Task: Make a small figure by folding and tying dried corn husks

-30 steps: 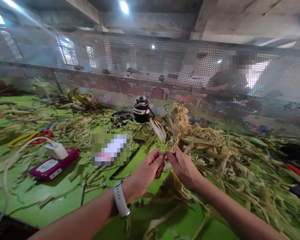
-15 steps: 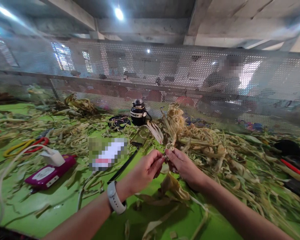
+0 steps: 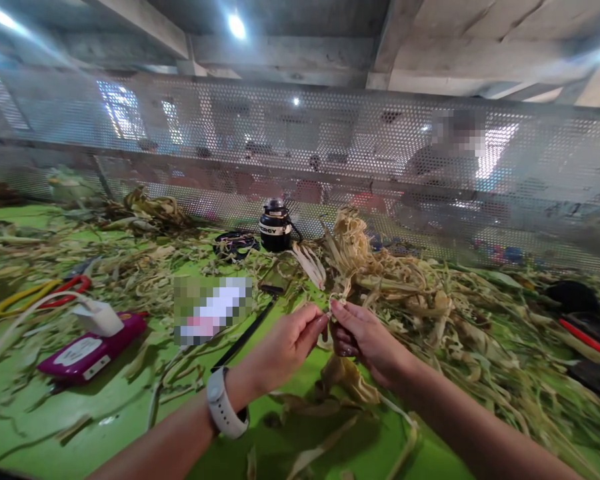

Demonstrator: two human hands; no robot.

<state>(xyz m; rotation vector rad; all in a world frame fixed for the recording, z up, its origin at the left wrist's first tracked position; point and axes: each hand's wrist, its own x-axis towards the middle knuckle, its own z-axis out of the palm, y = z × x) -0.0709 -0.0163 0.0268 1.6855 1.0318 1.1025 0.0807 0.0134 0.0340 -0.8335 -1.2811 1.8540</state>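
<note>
My left hand (image 3: 300, 333) and my right hand (image 3: 363, 337) meet at the middle of the view, fingertips nearly touching. Both pinch a thin, pale, twisted strip of dried husk (image 3: 337, 299); a small loop of it rises above the fingers. How the strip runs between the fingertips is hidden. Beyond it stands a bundle of dry husk strips (image 3: 351, 243), with a smaller pale bunch (image 3: 309, 265) at its left. A curled, brownish husk piece (image 3: 350, 379) lies on the green table (image 3: 180, 443) just below my hands.
Scissors with yellow and red handles (image 3: 45, 297), a purple power strip (image 3: 93, 350) with a white charger, and a blurred-out phone (image 3: 213, 310) lie left. A black bottle (image 3: 275, 227) stands near the perforated metal screen (image 3: 260, 160). Husk scraps (image 3: 460, 320) cover the right side.
My hands stay together with the husk strip pinched between them; the right hand's fingers have shifted slightly. The view has moved a little, sliding objects on the left further left.
</note>
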